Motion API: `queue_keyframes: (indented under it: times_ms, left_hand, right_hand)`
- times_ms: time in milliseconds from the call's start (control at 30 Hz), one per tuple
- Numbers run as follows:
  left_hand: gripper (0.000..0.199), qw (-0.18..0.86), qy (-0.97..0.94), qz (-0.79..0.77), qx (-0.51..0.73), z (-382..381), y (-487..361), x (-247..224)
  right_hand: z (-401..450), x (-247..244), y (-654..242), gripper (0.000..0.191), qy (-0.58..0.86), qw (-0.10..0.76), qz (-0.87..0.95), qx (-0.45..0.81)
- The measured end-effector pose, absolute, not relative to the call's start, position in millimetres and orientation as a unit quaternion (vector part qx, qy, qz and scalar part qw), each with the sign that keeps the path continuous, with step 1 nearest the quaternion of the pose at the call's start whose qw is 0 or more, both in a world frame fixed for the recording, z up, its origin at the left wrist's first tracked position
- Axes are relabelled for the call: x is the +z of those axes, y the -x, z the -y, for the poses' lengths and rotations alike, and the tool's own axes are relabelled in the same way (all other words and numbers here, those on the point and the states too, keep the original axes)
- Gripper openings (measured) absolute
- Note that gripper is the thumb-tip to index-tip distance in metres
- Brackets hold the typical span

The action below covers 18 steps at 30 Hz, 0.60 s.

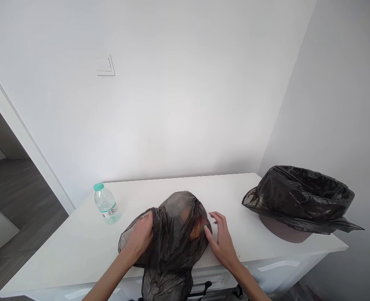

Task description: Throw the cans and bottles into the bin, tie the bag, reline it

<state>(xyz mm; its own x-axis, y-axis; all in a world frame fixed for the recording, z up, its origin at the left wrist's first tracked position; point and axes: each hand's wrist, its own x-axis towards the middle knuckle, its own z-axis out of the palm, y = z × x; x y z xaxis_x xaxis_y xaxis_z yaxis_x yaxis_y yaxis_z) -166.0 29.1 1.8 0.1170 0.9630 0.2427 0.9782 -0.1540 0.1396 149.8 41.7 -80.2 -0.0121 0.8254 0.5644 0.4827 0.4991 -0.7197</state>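
A thin black plastic bag (pixel 175 234) lies bunched at the front of the white tabletop, its lower part hanging over the edge. Something orange and reddish shows faintly through the plastic on its right side. My left hand (pixel 142 232) is closed on the gathered plastic at the bag's left part. At the bag's right side my right hand (pixel 220 240) has its fingers apart, with the thumb at the plastic and nothing held.
A clear bottle (pixel 105 202) with a green cap stands on the left of the white tabletop (pixel 78 246). At the right end sits a pinkish bin (pixel 285 229) lined with a black bag (pixel 294 200). Drawer handles show below the front edge.
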Motion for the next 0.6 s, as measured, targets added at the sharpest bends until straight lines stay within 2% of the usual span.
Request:
queue_keyframes:
  times_ms: [200, 367, 467, 600]
  left_hand:
    - [0.017, 0.068, 0.722, 0.678, -0.12, 0.0, 191.2, 28.9]
    - [0.013, 0.121, 0.689, 0.703, -0.13, 33.8, 223.0, 54.9]
    - [0.021, 0.15, 0.663, 0.718, -0.15, 56.2, 235.0, 74.6]
    - [0.038, 0.152, 0.591, 0.749, -0.259, 89.9, 252.3, 103.9]
  right_hand:
    - [-34.7, -69.7, -129.4, 0.049, 0.366, 0.391, 0.839, 0.092]
    - [-35.3, -73.9, -127.5, 0.044, 0.377, 0.402, 0.825, 0.127]
    - [-34.4, -74.3, -127.9, 0.043, 0.388, 0.406, 0.813, 0.154]
    - [-34.5, -76.1, -127.9, 0.042, 0.402, 0.411, 0.802, 0.164]
